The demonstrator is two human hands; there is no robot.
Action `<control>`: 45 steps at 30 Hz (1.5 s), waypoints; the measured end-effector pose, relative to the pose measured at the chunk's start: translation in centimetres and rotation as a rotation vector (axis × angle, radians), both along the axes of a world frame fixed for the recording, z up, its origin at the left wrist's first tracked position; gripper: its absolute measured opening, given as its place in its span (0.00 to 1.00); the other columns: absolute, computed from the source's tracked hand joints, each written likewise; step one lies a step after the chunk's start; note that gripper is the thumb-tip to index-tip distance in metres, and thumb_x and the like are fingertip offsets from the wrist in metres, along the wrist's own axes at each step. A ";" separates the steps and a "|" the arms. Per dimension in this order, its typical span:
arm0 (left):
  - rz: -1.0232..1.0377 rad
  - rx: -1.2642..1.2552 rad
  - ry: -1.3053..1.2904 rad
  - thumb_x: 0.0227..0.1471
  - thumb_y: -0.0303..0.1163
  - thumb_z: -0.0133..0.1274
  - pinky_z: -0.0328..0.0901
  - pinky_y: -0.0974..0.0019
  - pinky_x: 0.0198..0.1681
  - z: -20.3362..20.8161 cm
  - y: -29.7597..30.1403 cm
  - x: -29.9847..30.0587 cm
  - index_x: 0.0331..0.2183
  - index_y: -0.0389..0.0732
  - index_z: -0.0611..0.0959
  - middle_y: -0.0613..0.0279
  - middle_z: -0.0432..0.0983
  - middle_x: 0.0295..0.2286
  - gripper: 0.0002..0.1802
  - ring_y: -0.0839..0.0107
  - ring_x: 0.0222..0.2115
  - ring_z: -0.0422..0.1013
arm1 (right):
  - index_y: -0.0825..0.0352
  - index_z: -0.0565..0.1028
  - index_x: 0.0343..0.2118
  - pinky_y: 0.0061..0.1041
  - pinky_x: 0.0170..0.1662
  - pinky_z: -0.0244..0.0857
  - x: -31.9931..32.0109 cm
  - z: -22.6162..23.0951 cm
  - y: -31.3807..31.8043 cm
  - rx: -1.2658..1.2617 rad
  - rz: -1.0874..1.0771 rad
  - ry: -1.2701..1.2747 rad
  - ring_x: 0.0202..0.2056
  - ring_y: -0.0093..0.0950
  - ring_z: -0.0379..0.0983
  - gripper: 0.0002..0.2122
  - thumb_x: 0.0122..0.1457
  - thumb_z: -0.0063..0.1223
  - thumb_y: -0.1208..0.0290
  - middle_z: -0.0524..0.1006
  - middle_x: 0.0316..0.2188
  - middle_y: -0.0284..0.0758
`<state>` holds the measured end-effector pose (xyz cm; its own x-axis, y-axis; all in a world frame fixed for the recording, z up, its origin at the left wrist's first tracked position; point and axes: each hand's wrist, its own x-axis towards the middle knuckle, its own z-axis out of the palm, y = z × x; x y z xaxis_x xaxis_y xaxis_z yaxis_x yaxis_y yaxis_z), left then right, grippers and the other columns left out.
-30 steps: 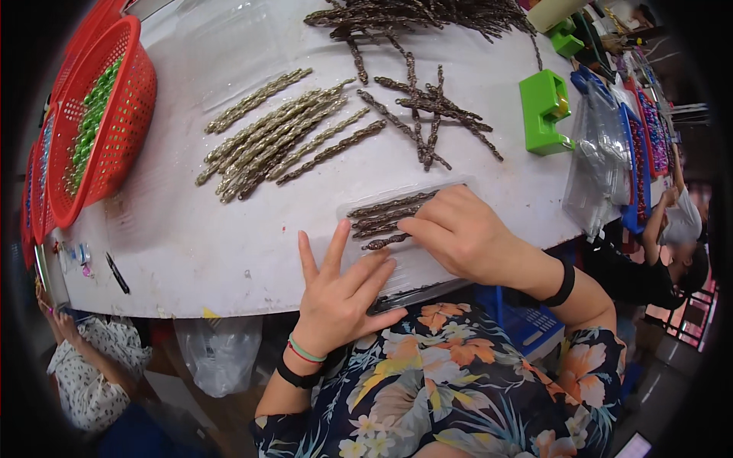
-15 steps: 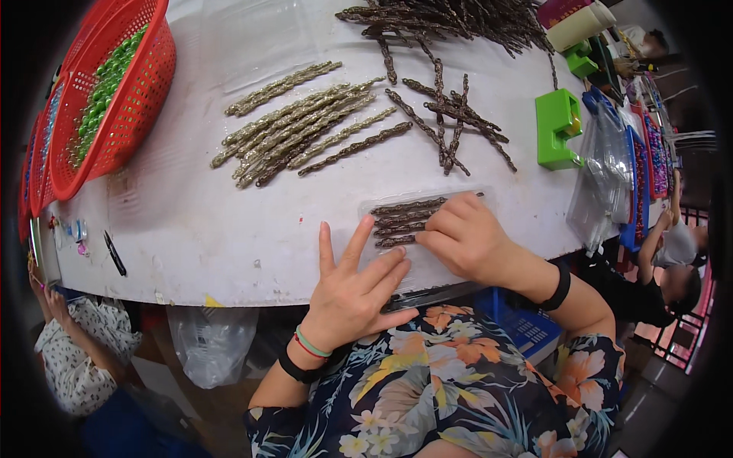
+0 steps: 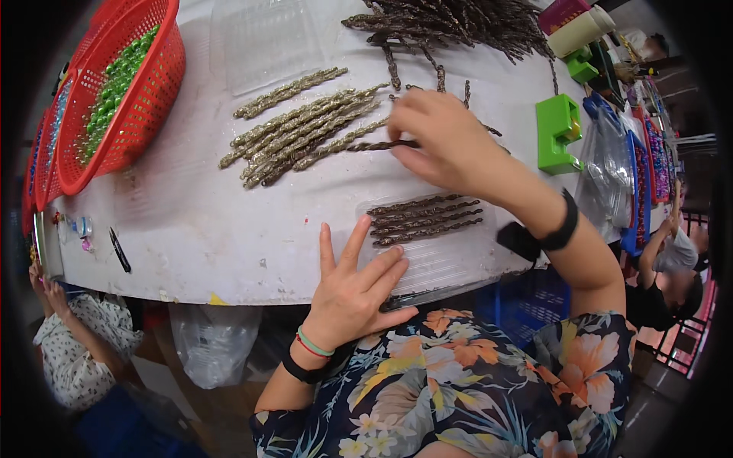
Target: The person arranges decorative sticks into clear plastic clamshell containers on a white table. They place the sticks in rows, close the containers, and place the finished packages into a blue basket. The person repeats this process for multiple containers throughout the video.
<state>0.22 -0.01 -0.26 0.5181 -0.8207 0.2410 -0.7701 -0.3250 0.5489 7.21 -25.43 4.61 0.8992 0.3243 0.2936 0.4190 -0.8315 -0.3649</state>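
Observation:
My right hand (image 3: 447, 141) is closed at the fingertips on one end of a dark brown twisted stick (image 3: 374, 146), just right of a row of gold glittery twisted sticks (image 3: 294, 133). Nearer to me, a shallow clear plastic tray (image 3: 450, 263) holds several dark twisted sticks (image 3: 426, 227) side by side across its far part. My left hand (image 3: 347, 294) is open with fingers spread, its fingertips at the tray's left side. Behind my right hand, more loose dark sticks are partly hidden.
A large pile of dark twisted sticks (image 3: 466, 27) lies at the back. Red baskets (image 3: 156, 99), one with green beads, stand at left, and a black pen (image 3: 119, 250) lies nearby. An unfilled clear tray (image 3: 263, 42), a green tape dispenser (image 3: 557, 137) and plastic bags (image 3: 603, 175) surround the work area.
My right hand has left the tray and moved up to the loose sticks, taking hold of a dark one. The tray's sticks are now uncovered. My left hand has stayed put.

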 end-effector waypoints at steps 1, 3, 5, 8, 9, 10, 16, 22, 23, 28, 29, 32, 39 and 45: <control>0.005 0.003 0.005 0.39 0.58 0.66 0.30 0.24 0.65 0.1 0.0 -0.1 0.41 0.45 0.87 0.68 0.78 0.47 0.33 0.41 0.65 0.54 | 0.68 0.74 0.30 0.32 0.38 0.66 -1.1 1.6 -0.3 0.090 -0.006 0.070 0.33 0.35 0.74 0.05 0.54 0.59 0.75 0.74 0.29 0.37; 0.021 0.007 0.016 0.39 0.58 0.66 0.30 0.24 0.65 0.0 0.1 -0.2 0.41 0.45 0.87 0.68 0.78 0.46 0.32 0.40 0.65 0.54 | 0.67 0.75 0.33 0.24 0.37 0.65 -3.7 4.9 -0.9 0.355 -0.155 0.415 0.32 0.27 0.72 0.05 0.54 0.59 0.77 0.73 0.28 0.34; 0.022 0.003 0.025 0.39 0.58 0.66 0.30 0.24 0.65 0.0 -0.1 -0.2 0.41 0.44 0.87 0.68 0.78 0.46 0.32 0.40 0.65 0.54 | 0.68 0.75 0.34 0.18 0.36 0.62 -6.6 6.6 -2.5 0.432 -0.163 0.371 0.31 0.22 0.69 0.07 0.53 0.61 0.79 0.72 0.29 0.32; 0.020 -0.002 0.036 0.38 0.57 0.67 0.31 0.24 0.65 0.0 -0.2 -0.3 0.41 0.44 0.87 0.67 0.78 0.47 0.32 0.40 0.65 0.54 | 0.69 0.75 0.34 0.19 0.35 0.62 -10.7 7.3 -5.0 0.641 -0.212 0.375 0.31 0.22 0.68 0.08 0.52 0.63 0.80 0.73 0.31 0.33; 0.022 0.000 0.037 0.38 0.57 0.67 0.31 0.24 0.65 0.1 -0.2 -0.3 0.41 0.44 0.87 0.67 0.78 0.47 0.32 0.39 0.65 0.54 | 0.69 0.75 0.33 0.19 0.34 0.62 -11.5 7.4 -5.0 0.604 -0.223 0.340 0.31 0.23 0.68 0.08 0.52 0.63 0.80 0.73 0.31 0.33; 0.025 0.002 0.038 0.38 0.57 0.67 0.31 0.24 0.65 0.1 -0.2 -0.3 0.41 0.44 0.87 0.67 0.78 0.47 0.32 0.39 0.65 0.54 | 0.69 0.75 0.33 0.19 0.34 0.62 -12.3 7.4 -4.9 0.566 -0.232 0.305 0.32 0.23 0.68 0.08 0.52 0.64 0.81 0.73 0.31 0.34; 0.032 0.007 0.010 0.37 0.57 0.68 0.31 0.24 0.65 0.0 -0.4 -0.3 0.41 0.44 0.86 0.66 0.78 0.47 0.33 0.39 0.64 0.54 | 0.69 0.71 0.32 0.34 0.35 0.69 -13.7 7.6 -3.0 0.044 -0.086 0.194 0.30 0.39 0.73 0.10 0.50 0.62 0.81 0.75 0.30 0.40; 0.043 0.015 -0.006 0.37 0.58 0.67 0.31 0.23 0.65 0.0 -0.4 -0.4 0.42 0.45 0.86 0.67 0.79 0.46 0.33 0.39 0.64 0.54 | 0.69 0.71 0.34 0.36 0.37 0.68 -12.6 5.0 -0.4 0.037 0.066 0.156 0.33 0.40 0.73 0.15 0.45 0.66 0.77 0.74 0.32 0.40; 0.030 0.004 -0.013 0.37 0.58 0.67 0.31 0.23 0.65 -0.1 -0.5 -0.3 0.41 0.45 0.87 0.68 0.79 0.46 0.33 0.39 0.64 0.55 | 0.69 0.71 0.34 0.36 0.37 0.67 -12.5 4.1 0.2 0.140 0.070 0.161 0.33 0.40 0.72 0.15 0.45 0.66 0.76 0.74 0.32 0.40; 0.014 -0.021 -0.036 0.39 0.57 0.66 0.30 0.21 0.64 -0.4 -0.1 -0.4 0.39 0.47 0.88 0.72 0.80 0.44 0.29 0.40 0.64 0.56 | 0.67 0.72 0.32 0.34 0.38 0.65 -11.0 0.0 2.0 0.137 0.154 0.152 0.34 0.38 0.70 0.12 0.47 0.65 0.74 0.71 0.30 0.38; 0.016 -0.021 -0.035 0.39 0.56 0.66 0.30 0.21 0.64 -0.4 -0.1 -0.4 0.38 0.47 0.88 0.72 0.80 0.43 0.28 0.40 0.63 0.56 | 0.67 0.72 0.32 0.34 0.38 0.66 -10.9 -0.6 2.3 0.127 0.138 0.142 0.34 0.37 0.70 0.11 0.48 0.64 0.74 0.72 0.30 0.38; 0.015 -0.025 -0.029 0.39 0.56 0.66 0.30 0.21 0.63 -0.4 -0.1 -0.5 0.37 0.46 0.88 0.72 0.81 0.42 0.27 0.40 0.63 0.57 | 0.67 0.73 0.31 0.32 0.37 0.66 -11.1 -2.0 2.9 0.089 0.085 0.120 0.33 0.35 0.71 0.10 0.49 0.62 0.74 0.72 0.29 0.37; 0.013 -0.019 -0.021 0.37 0.56 0.67 0.31 0.21 0.64 -0.4 -0.2 -0.4 0.36 0.46 0.88 0.72 0.81 0.42 0.28 0.39 0.63 0.58 | 0.66 0.77 0.31 0.34 0.35 0.68 -10.0 -1.1 1.2 0.185 -0.057 0.148 0.32 0.36 0.73 0.05 0.51 0.61 0.77 0.74 0.31 0.35; 0.018 -0.028 -0.025 0.37 0.56 0.67 0.31 0.21 0.64 -0.2 -0.3 -0.4 0.36 0.46 0.87 0.71 0.81 0.42 0.28 0.39 0.62 0.58 | 0.66 0.77 0.31 0.33 0.35 0.69 -5.9 -0.5 -3.7 0.030 -0.459 0.288 0.31 0.38 0.74 0.05 0.53 0.62 0.74 0.76 0.28 0.38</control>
